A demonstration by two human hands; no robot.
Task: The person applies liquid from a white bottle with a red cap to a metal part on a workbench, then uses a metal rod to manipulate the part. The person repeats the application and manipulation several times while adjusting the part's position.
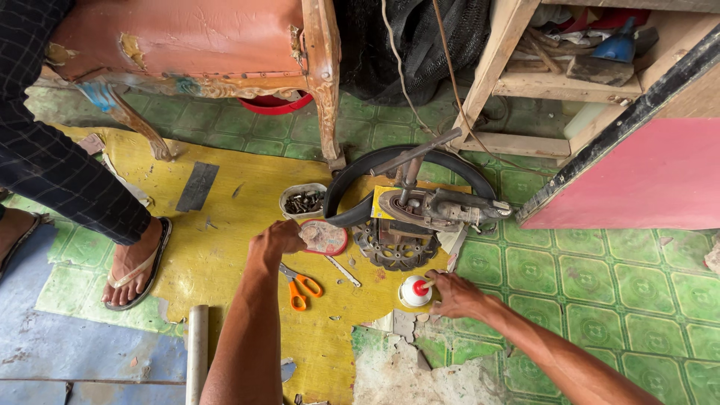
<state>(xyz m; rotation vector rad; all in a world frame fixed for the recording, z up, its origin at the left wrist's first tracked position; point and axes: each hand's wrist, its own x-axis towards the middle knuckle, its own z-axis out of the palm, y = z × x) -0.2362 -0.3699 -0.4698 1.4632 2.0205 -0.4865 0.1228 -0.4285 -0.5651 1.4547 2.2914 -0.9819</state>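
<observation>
My left hand (276, 241) is curled over the edge of a round red lid-like dish (325, 237) on the yellow floor sheet, fingers closed on something small I cannot make out. My right hand (454, 295) rests on the floor with its fingertips touching the red cap of a small white bottle (414, 292). Orange-handled scissors (301, 286) lie between my two arms. Beyond the dish, an old clamp press (431, 207) stands on a dark perforated metal disc (394, 250), with a black rubber tube (409, 162) arched behind it.
A small tub of bolts (304, 200) sits near a worn chair's wooden leg (325, 82). Another person's sandalled foot (136, 262) stands at the left. A wooden shelf frame (517, 90) and a pink board (645, 180) close off the right. A metal pipe (196, 352) lies near me.
</observation>
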